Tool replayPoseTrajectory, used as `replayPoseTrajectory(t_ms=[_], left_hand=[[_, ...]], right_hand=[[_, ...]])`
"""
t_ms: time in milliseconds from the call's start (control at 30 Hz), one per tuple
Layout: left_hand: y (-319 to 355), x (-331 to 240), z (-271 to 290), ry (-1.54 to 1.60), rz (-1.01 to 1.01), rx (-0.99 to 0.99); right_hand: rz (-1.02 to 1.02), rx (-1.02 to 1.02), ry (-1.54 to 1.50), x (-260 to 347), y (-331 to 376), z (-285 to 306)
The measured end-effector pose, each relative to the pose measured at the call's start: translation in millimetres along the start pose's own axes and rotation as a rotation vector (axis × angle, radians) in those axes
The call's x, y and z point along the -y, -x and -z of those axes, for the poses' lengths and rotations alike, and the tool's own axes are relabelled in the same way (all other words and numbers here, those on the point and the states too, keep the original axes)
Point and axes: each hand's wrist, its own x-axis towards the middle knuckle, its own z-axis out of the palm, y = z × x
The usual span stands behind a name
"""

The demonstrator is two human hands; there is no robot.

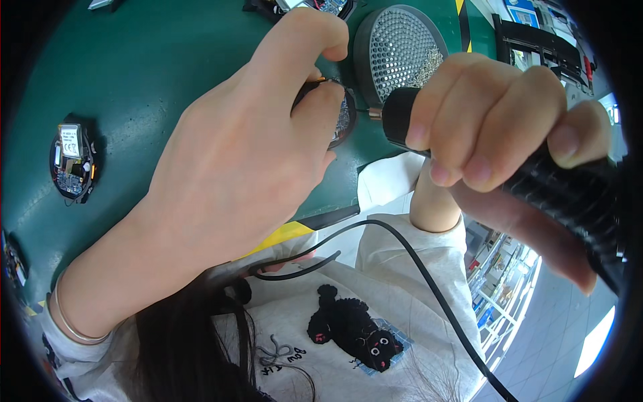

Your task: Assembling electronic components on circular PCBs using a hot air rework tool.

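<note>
My left hand [234, 161] is curled over a small round black device [343, 119] on the green table [147, 74], pinching its rim between thumb and fingers. My right hand [509, 127] grips a black electric screwdriver [576, 194] with a ribbed handle. Its metal bit [370, 114] points left at the round device's edge. Most of the device is hidden under my left fingers.
A second round device with an exposed circuit board [72, 163] lies at the table's left. A round perforated metal tray [398, 50] with small parts stands behind the screwdriver tip. A black cable [429, 281] runs across my white shirt. A yellow-black strip marks the table edge [284, 234].
</note>
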Motion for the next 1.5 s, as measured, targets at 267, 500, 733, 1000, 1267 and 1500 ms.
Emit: replayPoseTrajectory(t_ms=[267, 500, 733, 1000, 1267, 1500], left_hand=[[4, 3, -9, 0.270, 0.143, -0.043], [-3, 10, -12, 0.359, 0.053, -0.081], [-4, 7, -7, 0.262, 0.074, -0.093], [-3, 9, -3, 0.246, 0.031, -0.065], [-4, 8, 2, 0.227, 0.000, 0.012], [1, 8, -3, 0.253, 0.102, 0.018]], right_hand=[[0.162, -0.428, -0.148, -16, 30, -7], [0.082, -0.397, -0.294, -9, 22, -4], [0.105, -0.518, -0.232, 0, 18, -11], [0.110, -0.643, -0.277, 15, 22, -5], [0.133, -0.589, -0.320, 10, 18, -9], [0.057, -0.329, 0.044, 21, 14, -7]])
